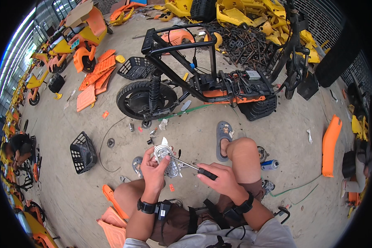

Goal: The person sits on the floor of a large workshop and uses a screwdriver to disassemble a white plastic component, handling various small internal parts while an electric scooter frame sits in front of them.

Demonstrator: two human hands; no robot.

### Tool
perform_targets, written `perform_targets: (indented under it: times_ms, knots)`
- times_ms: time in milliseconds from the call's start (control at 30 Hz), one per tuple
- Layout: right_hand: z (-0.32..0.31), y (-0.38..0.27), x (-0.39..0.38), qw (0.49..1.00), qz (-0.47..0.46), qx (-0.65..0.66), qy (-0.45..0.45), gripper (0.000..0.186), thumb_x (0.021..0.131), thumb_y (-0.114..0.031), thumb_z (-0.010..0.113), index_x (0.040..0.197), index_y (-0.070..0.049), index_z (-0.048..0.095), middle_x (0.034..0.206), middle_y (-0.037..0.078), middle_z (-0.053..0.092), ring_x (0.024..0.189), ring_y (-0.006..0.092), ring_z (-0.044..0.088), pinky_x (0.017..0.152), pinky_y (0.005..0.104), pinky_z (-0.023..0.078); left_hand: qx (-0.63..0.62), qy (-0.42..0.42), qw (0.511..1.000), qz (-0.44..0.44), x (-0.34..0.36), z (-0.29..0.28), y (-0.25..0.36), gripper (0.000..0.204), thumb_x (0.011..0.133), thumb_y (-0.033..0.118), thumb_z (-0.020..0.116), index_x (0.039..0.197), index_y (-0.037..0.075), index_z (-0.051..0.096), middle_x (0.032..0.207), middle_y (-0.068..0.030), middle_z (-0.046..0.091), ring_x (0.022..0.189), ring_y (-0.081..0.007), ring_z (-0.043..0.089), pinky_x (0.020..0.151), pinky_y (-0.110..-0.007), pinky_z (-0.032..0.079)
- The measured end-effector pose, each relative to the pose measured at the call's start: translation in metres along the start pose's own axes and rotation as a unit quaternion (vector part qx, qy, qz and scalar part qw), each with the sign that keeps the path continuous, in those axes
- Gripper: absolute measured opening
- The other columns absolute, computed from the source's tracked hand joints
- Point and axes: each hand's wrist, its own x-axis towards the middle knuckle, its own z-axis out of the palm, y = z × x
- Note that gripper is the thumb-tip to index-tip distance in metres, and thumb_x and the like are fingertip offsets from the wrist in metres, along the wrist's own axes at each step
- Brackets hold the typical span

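My left hand (155, 173) holds a silvery, clear lamp-like part (172, 166) with a white edge, thumb over its near side, above my lap. My right hand (217, 177) is closed on the black handle of a screwdriver (206, 172), whose long metal shaft angles up-left to the part; where exactly the tip rests is too small to make out. Just beyond lie small dark and metal pieces (150, 141), and a blue spray can (270, 164) lies right of my knee.
A stripped black scooter frame (182, 91) stands ahead. Baskets (82, 152), orange panels (330, 144), a loose cable and yellow scooters (89, 35) surround me; a heap of yellow bodywork (239, 12) is behind the frame. Other people (18, 146) crouch or sit at far left and far right.
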Motion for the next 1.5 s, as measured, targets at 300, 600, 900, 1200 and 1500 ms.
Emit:
perform_targets:
  times_ms: [300,600,900,1200,1500]
  knots:
    - [0.001,0.0,0.0,1.0,0.011,-0.007,-0.01,0.034,0.083,-0.018,0.076,0.115,-0.006,0.07,0.075,0.01,0.064,0.061,0.021,0.06,0.057,0.0311,0.049,0.094,0.028,0.995,0.036,-0.002,-0.001,-0.005,0.045,0.089,-0.004,0.067,0.127,-0.004,0.043,0.106,-0.018,0.07,0.095,-0.0191,0.069,0.082,-0.029,0.055]
    - [0.001,-0.001,-0.001,0.999,0.029,-0.003,-0.018,0.034,0.084,-0.019,0.076,0.115,-0.006,0.07,0.074,0.012,0.064,0.062,0.0224,0.061,0.059,0.0321,0.05,0.183,0.05,0.979,0.073,-0.005,0.002,-0.004,0.04,0.088,-0.001,0.069,0.123,-0.004,0.05,0.1,-0.0115,0.07,0.085,-0.0115,0.066,0.074,-0.022,0.052]
    - [0.001,-0.001,-0.003,0.994,0.091,0.037,-0.056,0.033,0.087,-0.015,0.074,0.116,-0.002,0.068,0.093,0.015,0.071,0.077,0.0199,0.066,0.071,0.0291,0.051,0.198,0.047,0.976,0.083,-0.007,0.002,-0.006,0.037,0.088,-0.001,0.07,0.121,-0.003,0.053,0.101,-0.0076,0.067,0.083,-0.0081,0.062,0.069,-0.02,0.05]
    - [0.003,-0.001,-0.001,0.975,0.146,0.131,-0.103,0.034,0.095,-0.019,0.066,0.124,-0.001,0.064,0.084,0.009,0.069,0.069,0.0109,0.061,0.064,0.0266,0.051,0.242,0.052,0.961,0.125,-0.006,-0.001,-0.013,0.037,0.087,-0.005,0.068,0.121,-0.002,0.053,0.095,-0.0068,0.067,0.078,-0.0075,0.061,0.065,-0.02,0.049]
    - [0.005,0.007,-0.006,0.954,0.157,0.217,-0.133,0.043,0.091,-0.011,0.062,0.133,-0.001,0.057,0.085,0.006,0.065,0.073,0.0098,0.059,0.067,0.0267,0.049,0.295,0.053,0.943,0.147,-0.004,-0.004,-0.016,0.034,0.087,-0.005,0.069,0.118,-0.002,0.056,0.094,-0.0046,0.066,0.074,-0.0049,0.058,0.061,-0.018,0.046]
